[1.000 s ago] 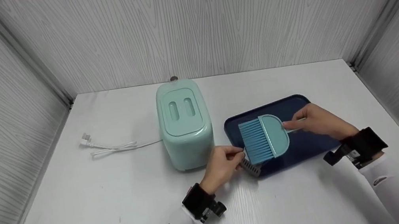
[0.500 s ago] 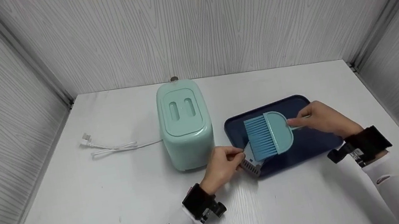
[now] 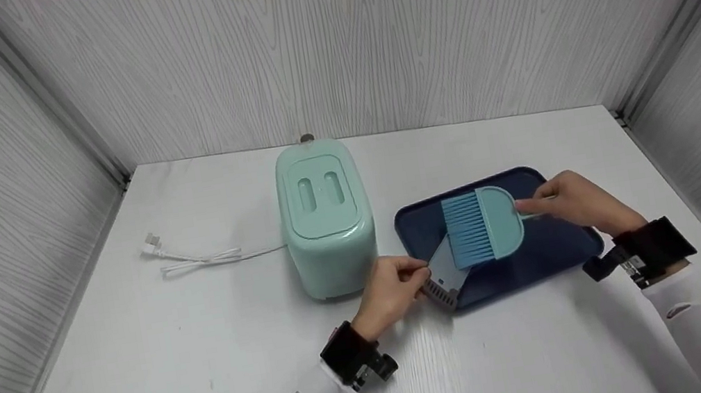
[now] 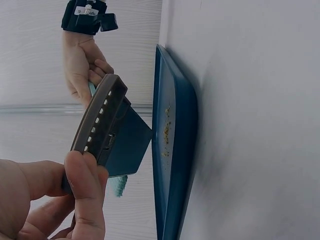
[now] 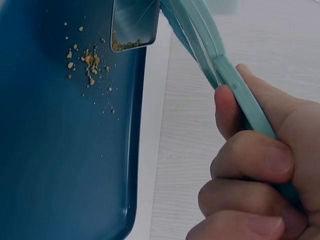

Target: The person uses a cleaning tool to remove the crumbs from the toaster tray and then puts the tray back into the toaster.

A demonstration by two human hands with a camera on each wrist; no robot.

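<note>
Cable (image 3: 212, 258), white and loosely bundled, is lying at the far left and running to the mint appliance (image 3: 326, 221), which is standing between it and the navy tray (image 3: 546, 257). Next along, the left hand (image 3: 394, 291) is pinching the small pan (image 3: 446, 266) by its grey slotted end (image 3: 441, 295), tilting it down toward the tray. Crumbs (image 5: 91, 61) are lying scattered on the tray and along the pan's lower edge. The step in hand is apparently brushing the pan out, so the pinch is needing firmness and the lower edge is belonging inside the tray. Further right, the brush (image 3: 501, 222) is overlapping the pan with its blue bristles (image 3: 467, 231); whether they are touching it, I cannot tell. Rightmost, the right hand (image 3: 573, 203) is grasping the brush's handle (image 5: 250, 102), fingers curling round it. Light, short strokes toward the low edge are likely working best, since hard flicking is risking crumbs landing on the white table (image 3: 139, 370).
</note>
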